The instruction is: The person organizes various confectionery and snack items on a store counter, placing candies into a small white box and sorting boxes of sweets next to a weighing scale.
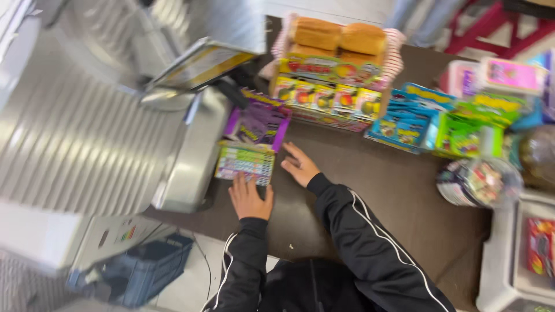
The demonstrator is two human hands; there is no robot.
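Note:
My left hand lies flat on the dark brown counter, fingertips touching the near edge of a small colourful box. My right hand rests palm down beside that box, fingers spread, holding nothing. Both arms wear black sleeves with white stripes. Behind the small box stands a purple box. The picture is blurred.
A metal slicing machine fills the left. A display box of yellow packets topped with bread loaves sits at the back. Blue and green packets, a round sweets tub and a white tray stand right. A blue crate lies below.

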